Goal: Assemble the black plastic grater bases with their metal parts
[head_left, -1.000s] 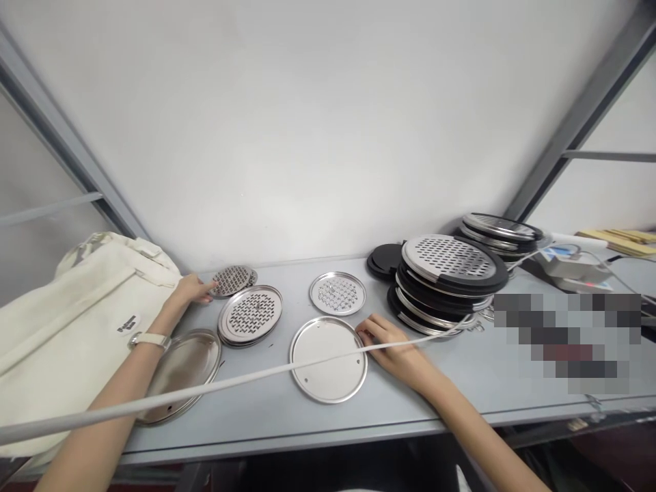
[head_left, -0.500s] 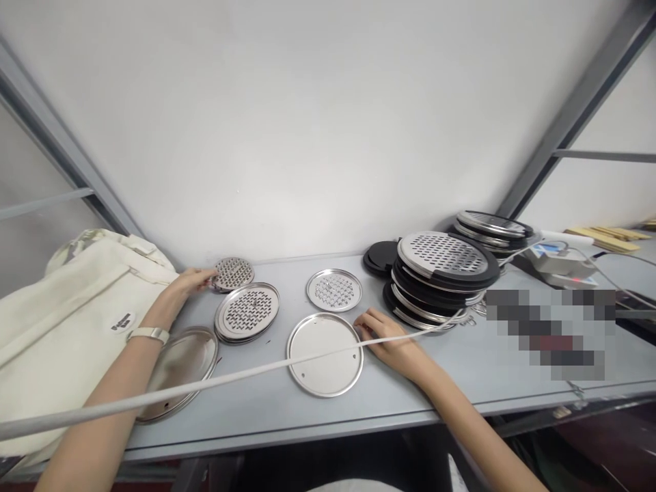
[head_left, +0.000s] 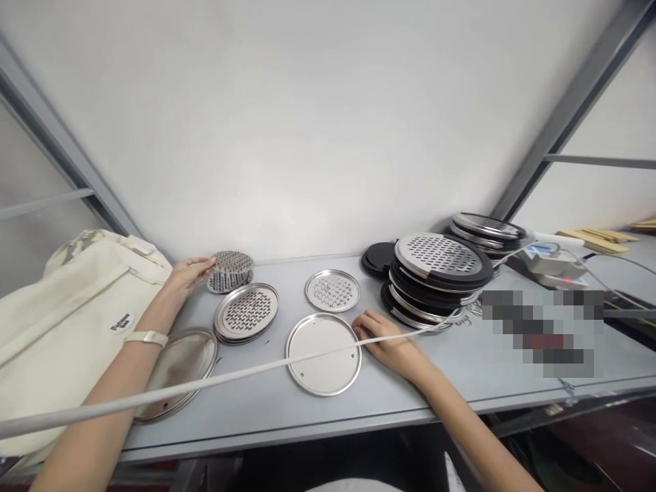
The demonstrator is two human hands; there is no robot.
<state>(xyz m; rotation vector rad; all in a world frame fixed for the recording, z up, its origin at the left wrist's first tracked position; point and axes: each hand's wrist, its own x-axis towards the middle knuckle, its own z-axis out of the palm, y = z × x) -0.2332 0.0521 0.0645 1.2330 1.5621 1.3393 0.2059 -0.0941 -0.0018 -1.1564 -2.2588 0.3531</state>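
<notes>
Pinched at its left edge, a small perforated metal disc (head_left: 233,261) is in my left hand (head_left: 188,272), raised above another perforated disc (head_left: 230,281). Just in front lies a stack of rimmed perforated discs (head_left: 249,311). My right hand (head_left: 384,339) rests with curled fingers at the right edge of a plain round metal plate (head_left: 324,372); whether the fingertips grip anything is hidden. Behind that plate a rimmed perforated disc (head_left: 333,290) lies flat. A larger metal plate (head_left: 187,362) is beside my left forearm.
A tall stack of black and metal discs (head_left: 441,263) stands right of centre, with another stack (head_left: 489,229) behind. A cream bag (head_left: 76,328) sits at the left. A pale cord (head_left: 230,379) crosses the view. Grey devices (head_left: 553,263) stand at the right.
My left hand has lifted the top small perforated disc, showing the one beneath it. My right hand has stayed by the plain plate.
</notes>
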